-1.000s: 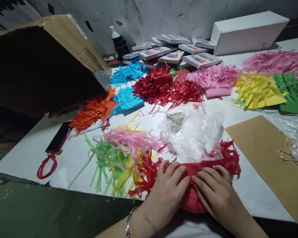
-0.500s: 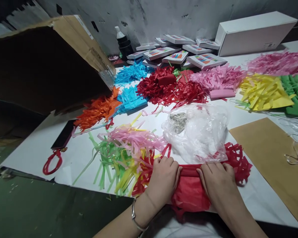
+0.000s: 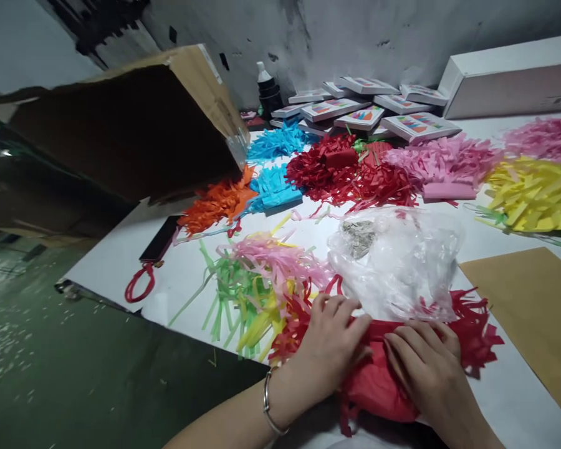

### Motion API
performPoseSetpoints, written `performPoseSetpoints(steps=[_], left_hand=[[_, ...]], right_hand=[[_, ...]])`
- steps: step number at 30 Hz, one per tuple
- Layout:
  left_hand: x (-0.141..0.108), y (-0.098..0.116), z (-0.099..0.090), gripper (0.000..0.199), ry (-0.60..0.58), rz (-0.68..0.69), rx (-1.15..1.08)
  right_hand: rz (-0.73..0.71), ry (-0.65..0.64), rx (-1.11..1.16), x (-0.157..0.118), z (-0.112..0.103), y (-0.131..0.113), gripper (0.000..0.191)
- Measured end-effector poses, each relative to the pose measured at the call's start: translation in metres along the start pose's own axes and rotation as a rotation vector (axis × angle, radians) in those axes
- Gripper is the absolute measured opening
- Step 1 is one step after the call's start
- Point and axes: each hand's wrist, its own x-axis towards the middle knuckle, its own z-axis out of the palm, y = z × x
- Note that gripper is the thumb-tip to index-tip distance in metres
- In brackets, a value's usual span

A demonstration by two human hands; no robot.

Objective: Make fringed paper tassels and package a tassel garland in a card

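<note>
A red tissue paper sheet [image 3: 378, 386] with fringed ends lies at the table's front edge, its flat middle hanging partly over the edge. My left hand [image 3: 331, 337], with a silver bangle at the wrist, has its bent fingers pressed on the rolled upper part of the sheet. My right hand [image 3: 430, 362] curls its fingers over the same roll, a short gap from the left. Red fringe sticks out past both hands. A clear plastic bag [image 3: 402, 262] with white contents and a greyish bundle touches the paper's far side.
Green, yellow and pink paper strips [image 3: 280, 259] lie left of my hands. Behind are orange [image 3: 219, 202], blue, red, pink and yellow fringe bundles. An open cardboard box [image 3: 206, 93], a phone [image 3: 161, 237], flat boxes [image 3: 364, 118] and a brown sheet [image 3: 533, 305] surround them.
The view has swung left, so the table's things appear farther right. My left fingers have loosened and spread slightly on the red paper; my right hand stays over the roll.
</note>
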Motion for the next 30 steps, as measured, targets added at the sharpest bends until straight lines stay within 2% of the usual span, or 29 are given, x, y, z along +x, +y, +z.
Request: performPoseSetpoints(steps=[3,5,10,16,19,21,26,30], left_hand=[[-0.007,-0.002,0.006,0.004,-0.030,0.132,0.019],[-0.009,-0.004,0.010,0.007,-0.046,0.161,0.017],[-0.010,-0.007,0.011,0.014,0.039,0.179,0.002],[-0.003,-0.013,0.002,0.014,-0.025,0.269,0.044],[0.000,-0.015,0.004,0.015,-0.008,0.245,-0.015],[-0.001,-0.015,0.007,0.018,0.011,0.242,-0.032],[-0.002,-0.014,0.018,0.015,0.139,0.223,-0.008],[-0.003,-0.017,0.023,0.017,0.198,0.220,-0.050]], right_hand=[[0.038,0.004,0.045,0.002,0.002,-0.001,0.025],[0.018,-0.033,0.039,0.001,0.004,-0.001,0.028],[-0.054,-0.031,-0.004,-0.007,0.010,0.006,0.039],[-0.070,-0.072,-0.073,-0.003,0.011,0.008,0.025],[-0.147,-0.107,-0.119,-0.002,0.015,0.010,0.029],[-0.161,-0.081,-0.108,-0.003,0.018,0.011,0.032],[-0.036,-0.008,-0.018,0.005,0.021,-0.001,0.031],[-0.142,0.007,-0.050,0.007,0.016,-0.002,0.041]])
